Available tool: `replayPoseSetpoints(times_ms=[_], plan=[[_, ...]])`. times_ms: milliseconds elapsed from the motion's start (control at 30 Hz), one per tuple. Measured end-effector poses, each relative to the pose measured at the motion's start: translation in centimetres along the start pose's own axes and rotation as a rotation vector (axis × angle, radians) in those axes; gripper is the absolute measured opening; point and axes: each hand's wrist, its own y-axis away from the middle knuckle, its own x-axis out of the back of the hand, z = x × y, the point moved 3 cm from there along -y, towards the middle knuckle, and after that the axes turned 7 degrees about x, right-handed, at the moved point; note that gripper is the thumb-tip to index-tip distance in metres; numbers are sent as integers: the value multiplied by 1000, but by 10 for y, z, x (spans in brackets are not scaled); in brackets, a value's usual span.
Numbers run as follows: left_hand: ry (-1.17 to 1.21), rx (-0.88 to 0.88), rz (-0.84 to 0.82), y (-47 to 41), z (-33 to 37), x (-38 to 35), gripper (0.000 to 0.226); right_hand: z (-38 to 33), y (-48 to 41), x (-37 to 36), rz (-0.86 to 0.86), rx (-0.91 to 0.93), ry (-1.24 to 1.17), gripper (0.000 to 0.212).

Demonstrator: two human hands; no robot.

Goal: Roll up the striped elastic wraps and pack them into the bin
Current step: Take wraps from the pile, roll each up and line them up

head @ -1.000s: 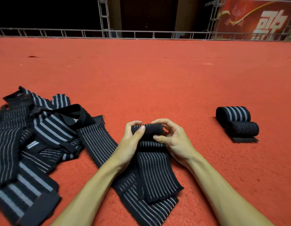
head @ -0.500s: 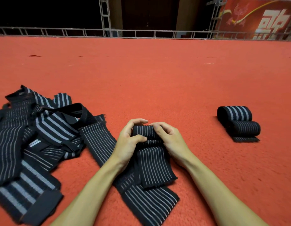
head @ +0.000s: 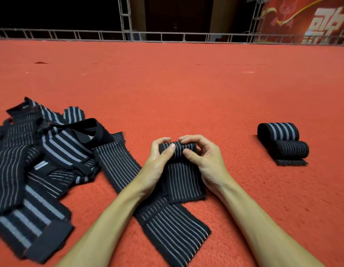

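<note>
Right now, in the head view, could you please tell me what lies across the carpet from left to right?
Pile of unrolled striped wraps → left hand → half-rolled wrap → right hand → two rolled wraps.

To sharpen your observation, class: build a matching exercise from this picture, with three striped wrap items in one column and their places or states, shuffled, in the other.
Column one:
1. half-rolled wrap
2. two finished rolls
3. pile of loose wraps

Column two:
A. heaped on the carpet at the left
B. gripped by the left hand and right hand
C. lying at the right, away from both hands

Pairs: 1-B, 2-C, 3-A
</note>
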Motion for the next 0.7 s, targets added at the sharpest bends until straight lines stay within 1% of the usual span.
replayPoseSetpoints(times_ms=[67, 167, 233, 267, 333, 400, 467, 533, 633, 700], plan=[[24, -12, 38, -1, 0, 1, 45, 2, 0, 1, -2, -26, -38, 23], [69, -36, 128, -1, 1, 4, 36, 2, 0, -1, 8, -93, -21, 29], [83, -44, 200, -1, 1, 6, 25, 4, 0, -1, 41, -111, 114, 29], [85, -46, 242, -2, 1, 8, 22, 5, -1, -2, 30, -118, 201, 26], [120, -39, 329, -3, 2, 14, 24, 9, 1, -5, -47, -147, 313, 20], [189, -9, 378, -5, 2, 19, 32, 10, 3, -10, -81, -181, 307, 20], [279, 42, 377, -5, 2, 22, 42, 7, 3, -12, -74, -204, 252, 29], [350, 82, 354, -4, 2, 25, 46, 3, 4, -15, -97, -250, 175, 40], [405, 142, 318, -3, 3, 28, 46, -1, 6, -18, -183, -331, 113, 59], [399, 156, 295, -3, 3, 30, 45, -5, 7, -19, -213, -347, 82, 68]])
